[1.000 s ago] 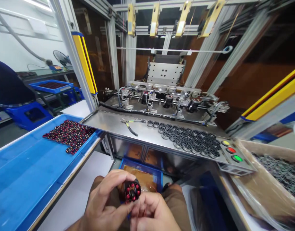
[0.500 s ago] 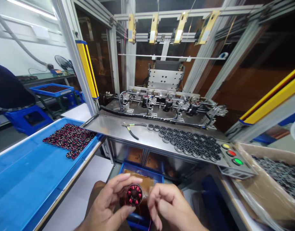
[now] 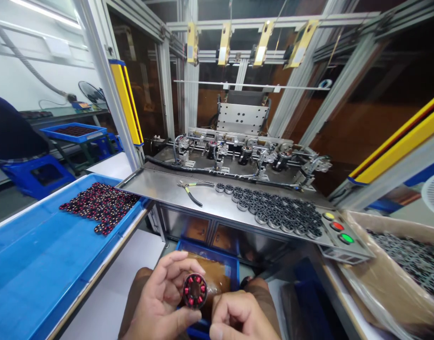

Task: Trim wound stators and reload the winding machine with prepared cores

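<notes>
My left hand (image 3: pixel 160 302) grips a small round stator (image 3: pixel 194 290) with red wound coils, held over my lap with its face toward me. My right hand (image 3: pixel 240 316) sits just right of it with its fingers curled in; what they pinch is hidden. A group of wound red stators (image 3: pixel 99 205) lies in the blue tray (image 3: pixel 32 264) at my left. Several bare grey stators (image 3: pixel 276 212) are lined up on the steel shelf (image 3: pixel 160 186) of the winding machine (image 3: pixel 245 151). Cutting pliers (image 3: pixel 190 191) lie on that shelf.
Yellow, red and green buttons (image 3: pixel 337 226) sit at the shelf's right end. A lined cardboard box (image 3: pixel 397 264) of grey stators stands at the right. A blue bin (image 3: pixel 209 259) with brown scrap is under the shelf. Yellow light-curtain bars (image 3: pixel 126 97) flank the machine.
My right hand pulled away to the right of the stator, then came back in lower with its fingers curled. The left hand kept the stator and turned it slightly.
</notes>
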### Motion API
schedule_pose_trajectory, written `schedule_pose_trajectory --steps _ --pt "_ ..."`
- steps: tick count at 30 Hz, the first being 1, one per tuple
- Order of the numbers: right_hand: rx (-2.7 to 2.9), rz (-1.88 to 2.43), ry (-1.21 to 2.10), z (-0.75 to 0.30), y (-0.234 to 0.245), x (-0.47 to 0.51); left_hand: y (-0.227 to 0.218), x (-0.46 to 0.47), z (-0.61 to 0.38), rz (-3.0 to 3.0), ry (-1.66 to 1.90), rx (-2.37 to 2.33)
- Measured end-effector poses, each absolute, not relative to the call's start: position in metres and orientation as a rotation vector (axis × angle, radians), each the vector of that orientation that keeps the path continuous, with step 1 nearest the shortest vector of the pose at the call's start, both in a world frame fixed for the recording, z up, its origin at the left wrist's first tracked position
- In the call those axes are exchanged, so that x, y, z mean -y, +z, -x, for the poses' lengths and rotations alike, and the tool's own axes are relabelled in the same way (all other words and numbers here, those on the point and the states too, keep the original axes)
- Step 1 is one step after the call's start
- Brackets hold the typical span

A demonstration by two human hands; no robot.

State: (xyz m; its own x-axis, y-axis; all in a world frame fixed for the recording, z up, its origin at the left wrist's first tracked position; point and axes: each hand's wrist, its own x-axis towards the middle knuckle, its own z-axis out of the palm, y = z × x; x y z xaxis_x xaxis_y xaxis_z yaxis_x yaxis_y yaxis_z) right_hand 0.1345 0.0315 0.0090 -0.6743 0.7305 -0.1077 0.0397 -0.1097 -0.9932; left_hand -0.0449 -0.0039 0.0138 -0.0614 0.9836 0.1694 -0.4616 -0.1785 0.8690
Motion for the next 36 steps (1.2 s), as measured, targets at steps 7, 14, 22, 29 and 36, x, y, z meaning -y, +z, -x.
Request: schedule_pose_trajectory --steps 7,14,22,29,36 --pt "1.723 0.876 1.389 -0.142 0.036 -0.036 0.017 0.012 0.035 -1.103 1.709 -0.984" --pt "1.697 0.804 1.274 -0.129 0.045 -0.035 0.027 0.014 0.024 -1.15 1.737 -0.963" --pt "1.438 0.75 1.422 -0.129 0.026 -0.027 0.029 0.011 0.032 -0.818 1.438 -0.806" --pt "1.514 0.684 1.283 -0.129 0.009 -0.022 0.015 0.001 0.031 -0.841 1.489 -0.726" --pt "1.512 0.7 1.35 -0.127 -0.002 -0.022 0.006 0.003 0.038 -1.415 1.665 -1.046"
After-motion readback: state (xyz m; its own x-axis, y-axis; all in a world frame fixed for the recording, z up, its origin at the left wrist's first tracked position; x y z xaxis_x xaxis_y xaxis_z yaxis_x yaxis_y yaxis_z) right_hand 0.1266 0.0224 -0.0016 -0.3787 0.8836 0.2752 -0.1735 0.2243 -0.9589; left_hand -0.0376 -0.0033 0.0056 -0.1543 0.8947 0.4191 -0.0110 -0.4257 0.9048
